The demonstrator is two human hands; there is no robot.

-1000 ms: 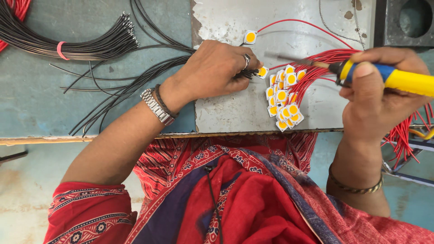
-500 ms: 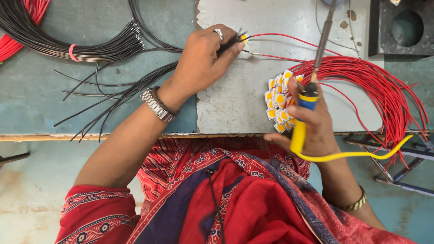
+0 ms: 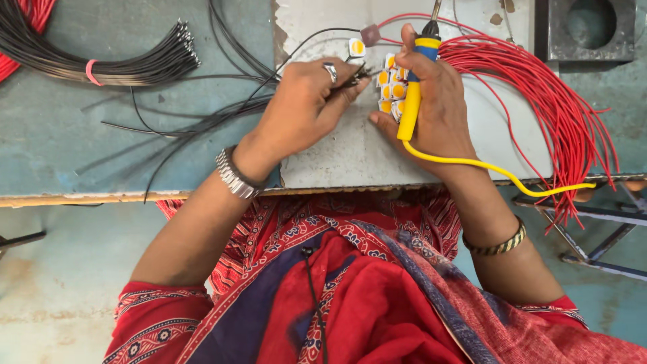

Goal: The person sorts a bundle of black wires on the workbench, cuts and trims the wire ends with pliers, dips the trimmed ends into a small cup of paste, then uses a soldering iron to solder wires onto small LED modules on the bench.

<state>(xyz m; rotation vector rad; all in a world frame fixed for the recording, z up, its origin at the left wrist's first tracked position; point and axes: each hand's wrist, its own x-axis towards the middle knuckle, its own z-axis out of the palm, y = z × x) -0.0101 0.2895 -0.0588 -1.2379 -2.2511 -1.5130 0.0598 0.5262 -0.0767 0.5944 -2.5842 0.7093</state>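
Observation:
My right hand (image 3: pixel 437 108) grips a soldering iron (image 3: pixel 412 87) with a yellow and blue handle, tip pointing away from me; its yellow cord (image 3: pixel 499 172) trails to the right. My left hand (image 3: pixel 303 111) pinches a thin black wire (image 3: pixel 303 42) between thumb and fingers, just left of a cluster of small white-and-yellow LED chips (image 3: pixel 391 84). One single chip (image 3: pixel 356 47) lies above my left fingers. Both hands rest on a grey metal plate (image 3: pixel 350 152). Part of the chip cluster is hidden under my right hand.
A bundle of red wires (image 3: pixel 552 101) fans out to the right of the plate. A tied bundle of black wires (image 3: pixel 101 67) lies at the upper left, loose black wires (image 3: pixel 182 125) below it. A dark metal block with a round hole (image 3: pixel 590 27) sits top right.
My right hand has moved up and left over the chip cluster with the soldering iron. My left hand has come down and right, next to the chips, still pinching the wire.

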